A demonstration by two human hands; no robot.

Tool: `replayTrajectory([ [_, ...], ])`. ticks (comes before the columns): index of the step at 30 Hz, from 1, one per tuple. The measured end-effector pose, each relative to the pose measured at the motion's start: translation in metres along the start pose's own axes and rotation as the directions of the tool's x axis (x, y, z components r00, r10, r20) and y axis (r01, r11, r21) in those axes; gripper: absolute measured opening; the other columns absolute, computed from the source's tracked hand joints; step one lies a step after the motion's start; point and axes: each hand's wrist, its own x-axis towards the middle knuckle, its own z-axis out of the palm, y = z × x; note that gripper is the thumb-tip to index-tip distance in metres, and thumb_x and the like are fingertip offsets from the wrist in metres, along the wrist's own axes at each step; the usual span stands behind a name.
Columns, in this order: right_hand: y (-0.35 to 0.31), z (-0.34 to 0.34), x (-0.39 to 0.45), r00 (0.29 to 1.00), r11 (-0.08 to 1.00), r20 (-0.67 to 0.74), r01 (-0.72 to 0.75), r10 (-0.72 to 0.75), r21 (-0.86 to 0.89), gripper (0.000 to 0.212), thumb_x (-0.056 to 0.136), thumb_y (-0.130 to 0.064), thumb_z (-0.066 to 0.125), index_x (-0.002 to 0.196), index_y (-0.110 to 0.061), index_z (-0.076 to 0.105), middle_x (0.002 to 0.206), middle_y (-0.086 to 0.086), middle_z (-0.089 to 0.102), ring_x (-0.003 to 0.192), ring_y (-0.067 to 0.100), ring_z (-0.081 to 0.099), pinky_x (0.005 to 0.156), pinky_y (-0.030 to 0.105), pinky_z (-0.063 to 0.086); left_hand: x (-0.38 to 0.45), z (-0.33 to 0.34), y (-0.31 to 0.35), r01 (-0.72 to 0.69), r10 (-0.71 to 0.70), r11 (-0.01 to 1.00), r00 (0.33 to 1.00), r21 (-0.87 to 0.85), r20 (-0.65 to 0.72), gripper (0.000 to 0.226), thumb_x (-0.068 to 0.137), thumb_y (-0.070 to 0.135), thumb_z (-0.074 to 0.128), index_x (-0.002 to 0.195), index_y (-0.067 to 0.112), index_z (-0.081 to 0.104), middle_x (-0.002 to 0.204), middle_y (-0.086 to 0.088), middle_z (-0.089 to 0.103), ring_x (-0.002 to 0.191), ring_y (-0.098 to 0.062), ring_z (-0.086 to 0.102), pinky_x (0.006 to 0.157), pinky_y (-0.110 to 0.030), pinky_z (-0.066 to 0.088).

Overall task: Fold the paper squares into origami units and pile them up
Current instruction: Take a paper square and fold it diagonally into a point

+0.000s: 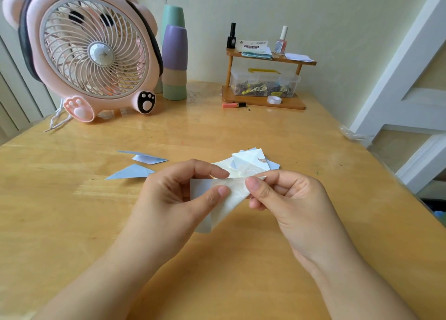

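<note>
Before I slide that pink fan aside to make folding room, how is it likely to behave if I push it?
The pink fan looks like hollow plastic, so probably light for its size. It stands tall on small paw feet, so a high push might tip it; pushing near the base seems safer. Its white cord trails off the table edge and could drag or snag.

Two hands, the left hand (173, 196) and right hand (287, 199), share one paper square (222, 199); left of it lie two folded units (149, 158) (131, 172), behind it one paper pile (251, 161); beyond that, one fan (89, 51), two bottles (232, 36) (281, 41), one tape roll (274, 100)
</note>
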Motion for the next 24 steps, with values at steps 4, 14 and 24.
replayTrajectory([
  [4,-0.0008,0.0003,-0.0004,1.000,1.000,0.003,0.007,-0.007,0.010,0.021,0.066,-0.026,0.071,0.071,-0.006,0.069,0.060,0.004,0.064,0.054,0.007,0.057,0.058,0.014,0.046,0.0004,-0.0008,-0.0003,0.012,-0.011,1.000,1.000,-0.011,0.009,0.013,0.064,0.029,0.072,0.077,0.032,0.073,0.075,-0.010,0.069,0.062,-0.019,0.059,0.056,-0.022,0.044],
  [14,-0.0012,-0.0017,-0.0003,1.000,1.000,0.008,0.015,-0.015,-0.003,0.016,0.065,-0.027,0.071,0.066,-0.012,0.070,0.056,0.001,0.063,0.054,0.007,0.058,0.059,0.015,0.047,0.0019,0.0007,0.0037,0.045,-0.044,0.995,0.999,-0.093,0.019,0.015,0.059,0.026,0.075,0.074,0.025,0.073,0.065,0.001,0.068,0.058,-0.007,0.059,0.053,-0.014,0.046],
  [24,0.0024,-0.0061,0.0028,0.997,0.998,0.076,-0.031,0.026,0.057,0.019,0.071,-0.034,0.074,0.067,-0.016,0.072,0.065,0.003,0.065,0.064,0.010,0.059,0.067,0.023,0.045,0.0015,0.0007,0.0040,0.048,-0.048,0.996,0.999,-0.072,0.003,0.012,0.062,0.026,0.073,0.074,0.026,0.073,0.065,0.003,0.068,0.059,-0.007,0.059,0.054,-0.014,0.045],
])
